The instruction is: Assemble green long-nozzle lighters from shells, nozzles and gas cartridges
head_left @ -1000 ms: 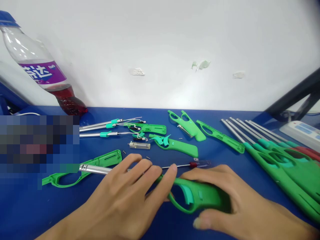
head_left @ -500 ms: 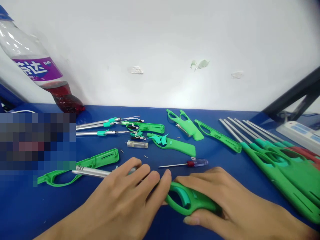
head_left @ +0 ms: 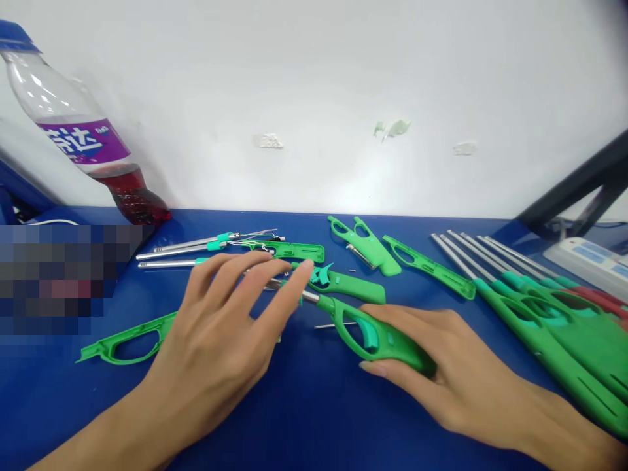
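Note:
My right hand [head_left: 441, 366] is closed around the green handle of a lighter [head_left: 392, 343], which has a teal trigger in its loop. My left hand [head_left: 230, 320] is spread at the lighter's metal tube [head_left: 310, 296], palm down; the fingertips are near the tube, and whether they touch it is hidden. Behind the hands lie a green casing with teal pieces [head_left: 353, 286] and the thin shaft of a screwdriver [head_left: 336, 325], whose handle is covered. An open green half shell [head_left: 130, 343] is partly hidden by my left hand.
Metal tubes with wires [head_left: 184, 248] lie at the back left, more green casings [head_left: 366, 245] at the back centre. Several assembled green lighters [head_left: 554, 333] line the right side, near a white power strip [head_left: 589, 261]. A bottle [head_left: 83, 137] stands at the back left.
My right hand has raised the lighter away from me, and its neck now shows. My left hand has moved up and left, its fingers spreading. The screwdriver handle is now covered.

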`<act>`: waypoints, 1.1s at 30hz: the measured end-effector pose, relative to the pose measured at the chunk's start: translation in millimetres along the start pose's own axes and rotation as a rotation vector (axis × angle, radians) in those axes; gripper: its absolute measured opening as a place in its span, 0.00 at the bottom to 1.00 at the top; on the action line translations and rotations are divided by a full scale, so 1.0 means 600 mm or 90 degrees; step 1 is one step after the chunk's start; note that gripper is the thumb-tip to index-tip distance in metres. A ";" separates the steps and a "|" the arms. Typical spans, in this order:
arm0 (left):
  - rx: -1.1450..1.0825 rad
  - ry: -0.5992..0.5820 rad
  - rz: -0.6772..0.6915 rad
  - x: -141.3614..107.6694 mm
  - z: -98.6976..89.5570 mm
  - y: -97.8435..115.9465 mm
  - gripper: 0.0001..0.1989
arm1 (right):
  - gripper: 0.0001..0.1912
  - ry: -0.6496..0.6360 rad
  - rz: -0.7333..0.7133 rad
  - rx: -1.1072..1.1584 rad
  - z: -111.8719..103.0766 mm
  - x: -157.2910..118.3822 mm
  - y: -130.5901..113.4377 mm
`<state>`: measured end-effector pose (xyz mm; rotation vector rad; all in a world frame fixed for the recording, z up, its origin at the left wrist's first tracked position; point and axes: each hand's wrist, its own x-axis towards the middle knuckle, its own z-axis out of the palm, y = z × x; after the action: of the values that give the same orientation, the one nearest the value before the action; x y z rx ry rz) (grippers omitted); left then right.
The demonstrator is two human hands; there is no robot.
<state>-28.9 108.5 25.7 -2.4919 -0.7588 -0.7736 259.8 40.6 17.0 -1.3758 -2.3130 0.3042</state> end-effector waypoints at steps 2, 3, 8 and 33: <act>0.002 0.002 0.003 -0.002 0.004 -0.005 0.22 | 0.21 0.002 -0.011 -0.003 0.000 0.000 0.000; -0.008 0.006 0.011 -0.003 0.006 -0.005 0.20 | 0.20 0.001 -0.015 -0.003 0.001 0.000 0.000; -0.067 0.047 0.038 -0.007 0.017 0.007 0.16 | 0.22 -0.008 -0.011 -0.014 0.001 0.001 0.000; -0.132 -0.001 0.097 -0.015 0.010 0.026 0.22 | 0.23 -0.029 -0.017 0.093 0.000 -0.003 -0.035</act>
<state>-23.5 96.4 11.8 -2.6969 -0.5045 -0.8321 244.4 28.9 24.7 -1.2790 -2.2934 0.4896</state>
